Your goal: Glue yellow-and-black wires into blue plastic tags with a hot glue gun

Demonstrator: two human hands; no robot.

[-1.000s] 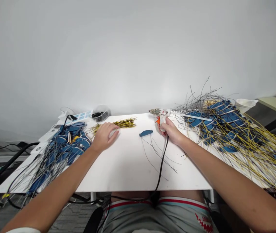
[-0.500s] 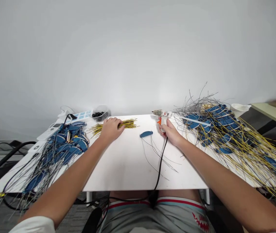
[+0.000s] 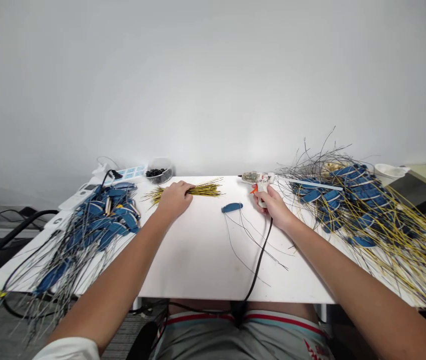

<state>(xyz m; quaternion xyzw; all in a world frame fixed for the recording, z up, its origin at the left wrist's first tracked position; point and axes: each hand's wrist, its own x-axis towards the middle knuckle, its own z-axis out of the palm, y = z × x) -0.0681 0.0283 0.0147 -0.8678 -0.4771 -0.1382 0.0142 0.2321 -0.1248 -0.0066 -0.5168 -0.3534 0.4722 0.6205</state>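
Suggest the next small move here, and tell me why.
Probably the left hand should draw one wire from the yellow-and-black wire bundle under it, because the right hand grips the white hot-glue gun, leaving only the left hand free, and the blue oval tag lies within reach of both on the white table.

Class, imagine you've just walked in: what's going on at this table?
A person sits at a white table. Their right hand grips a white hot glue gun with a black cord, while their left hand rests on a bundle of yellow-and-black wires. A blue oval piece with thin black wires lies between the hands, and heaps of similar wired pieces lie on both sides.
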